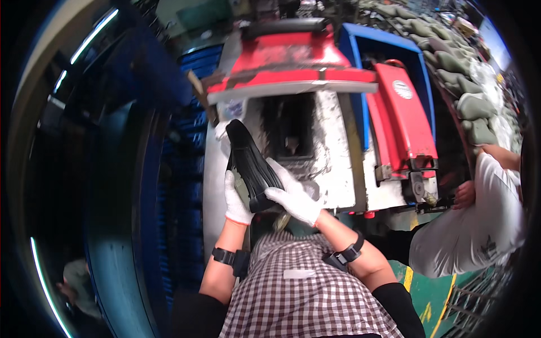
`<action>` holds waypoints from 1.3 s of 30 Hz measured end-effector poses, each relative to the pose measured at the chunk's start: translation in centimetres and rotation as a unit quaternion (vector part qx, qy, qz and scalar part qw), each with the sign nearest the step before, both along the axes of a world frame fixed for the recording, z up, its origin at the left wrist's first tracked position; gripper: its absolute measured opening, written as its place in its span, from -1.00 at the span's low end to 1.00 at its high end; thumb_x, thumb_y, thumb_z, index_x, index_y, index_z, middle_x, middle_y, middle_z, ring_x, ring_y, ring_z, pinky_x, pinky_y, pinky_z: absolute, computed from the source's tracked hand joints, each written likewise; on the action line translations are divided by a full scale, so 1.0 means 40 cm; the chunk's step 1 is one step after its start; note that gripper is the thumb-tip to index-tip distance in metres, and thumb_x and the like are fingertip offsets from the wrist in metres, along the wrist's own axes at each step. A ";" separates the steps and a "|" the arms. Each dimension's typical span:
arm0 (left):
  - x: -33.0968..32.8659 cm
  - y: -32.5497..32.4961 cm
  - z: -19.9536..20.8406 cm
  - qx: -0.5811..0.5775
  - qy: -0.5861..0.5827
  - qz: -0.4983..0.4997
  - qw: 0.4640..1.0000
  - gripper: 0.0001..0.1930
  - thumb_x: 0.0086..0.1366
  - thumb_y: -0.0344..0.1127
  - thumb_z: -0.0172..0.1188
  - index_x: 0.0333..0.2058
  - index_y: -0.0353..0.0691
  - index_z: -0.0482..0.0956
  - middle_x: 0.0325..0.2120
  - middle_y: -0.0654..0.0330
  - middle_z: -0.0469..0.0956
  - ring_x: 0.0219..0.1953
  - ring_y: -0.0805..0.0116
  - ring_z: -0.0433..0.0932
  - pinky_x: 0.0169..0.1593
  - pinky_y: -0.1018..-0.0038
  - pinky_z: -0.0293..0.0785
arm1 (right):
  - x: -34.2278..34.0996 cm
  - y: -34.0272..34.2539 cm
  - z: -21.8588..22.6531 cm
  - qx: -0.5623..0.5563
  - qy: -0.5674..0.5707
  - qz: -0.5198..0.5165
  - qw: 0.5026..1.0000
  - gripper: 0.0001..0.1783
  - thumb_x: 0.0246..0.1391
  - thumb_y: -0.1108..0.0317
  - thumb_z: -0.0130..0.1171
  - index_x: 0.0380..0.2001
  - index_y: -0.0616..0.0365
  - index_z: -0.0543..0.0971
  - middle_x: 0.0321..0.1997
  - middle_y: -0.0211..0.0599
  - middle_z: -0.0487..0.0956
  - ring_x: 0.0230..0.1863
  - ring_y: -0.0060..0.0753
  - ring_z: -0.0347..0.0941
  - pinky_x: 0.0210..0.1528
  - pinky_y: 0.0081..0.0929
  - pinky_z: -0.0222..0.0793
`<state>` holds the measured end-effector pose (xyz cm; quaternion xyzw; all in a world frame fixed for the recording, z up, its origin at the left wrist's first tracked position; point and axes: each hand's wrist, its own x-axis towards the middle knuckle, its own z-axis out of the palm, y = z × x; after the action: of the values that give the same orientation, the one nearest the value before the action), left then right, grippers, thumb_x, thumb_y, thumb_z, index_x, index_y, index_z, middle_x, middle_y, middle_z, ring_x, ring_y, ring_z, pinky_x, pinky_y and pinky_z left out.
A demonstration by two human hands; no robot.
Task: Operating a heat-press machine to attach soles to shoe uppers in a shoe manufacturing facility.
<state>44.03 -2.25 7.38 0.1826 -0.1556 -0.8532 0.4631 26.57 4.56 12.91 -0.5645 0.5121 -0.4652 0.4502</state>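
Note:
Between my two hands I hold a black shoe (251, 163), tilted, its narrow end pointing up and away from me. A strip of pale green shows along its left side near the bottom. My left hand (238, 204), in a white glove with an orange cuff, supports it from the left and below. My gloved right hand (295, 194) has its fingers wrapped on the shoe's right side near the lower end. Just beyond the shoe lies the white, black-stained worktop (331, 152) of a machine with a dark rectangular recess (288, 127).
A red machine hood (287, 53) with a pale front edge spans the far side. To the right stands another red unit (403, 112) in a blue frame (383, 35). Olive-green foot-shaped pieces (479, 107) line a rack, where a co-worker in a white shirt (470, 219) stands.

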 end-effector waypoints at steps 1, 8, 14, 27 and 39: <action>0.019 0.010 -0.024 0.000 0.011 0.021 1.000 -0.22 0.44 0.22 0.06 0.43 -0.21 0.32 0.29 -0.03 0.51 0.27 -0.01 0.56 0.41 0.09 0.45 | -0.007 0.007 0.013 -0.011 0.143 0.007 0.990 -0.17 0.29 0.07 0.23 0.52 0.12 0.25 0.53 0.20 0.28 0.58 0.17 0.12 0.61 -0.10 0.01; 0.270 0.082 -0.265 0.200 -0.189 0.249 0.928 -0.62 0.28 -0.16 0.26 0.06 -0.09 0.63 -0.03 0.17 0.69 0.02 0.16 0.69 0.19 0.20 0.63 | -0.102 0.028 -0.108 -0.070 0.491 -0.098 0.863 -0.38 0.24 -0.01 0.24 0.26 0.11 0.54 0.27 0.01 0.56 0.44 0.36 0.24 0.48 0.11 0.16; 0.571 0.068 -0.450 0.290 -0.345 0.291 0.844 -0.79 0.22 -0.15 0.34 -0.22 -0.05 0.66 -0.29 0.25 0.68 -0.23 0.24 0.70 -0.11 0.24 0.70 | -0.070 0.025 -0.159 -0.152 0.487 -0.165 0.844 -0.65 0.13 0.25 0.34 -0.03 0.09 0.69 -0.07 -0.15 0.69 0.00 0.05 0.57 0.12 -0.06 0.47; 1.005 -0.306 -0.626 0.161 -0.702 0.296 0.628 -0.45 0.17 -0.21 0.45 0.13 -0.27 0.61 0.08 0.05 0.64 0.06 0.13 0.64 0.17 0.20 0.56 | -0.062 0.003 -0.158 -0.171 0.473 -0.144 0.852 -0.65 0.06 0.30 0.32 -0.05 0.10 0.68 -0.11 -0.15 0.70 -0.04 0.04 0.60 0.10 -0.04 0.47; 0.615 0.043 -0.553 0.012 -0.817 0.117 0.564 -0.15 0.46 0.00 0.10 0.55 -0.27 0.00 0.48 -0.31 0.16 0.49 -0.25 0.21 0.50 0.12 0.18 | -0.074 0.027 -0.165 -0.143 0.493 -0.169 0.841 -0.66 0.11 0.31 0.29 -0.04 0.14 0.69 -0.11 -0.07 0.69 -0.04 0.07 0.60 0.11 -0.05 0.46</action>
<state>68.65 -0.52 -14.72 0.8244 -0.4343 -0.2794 0.2317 23.60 5.63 6.32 -0.6823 0.6815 -0.2623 -0.0336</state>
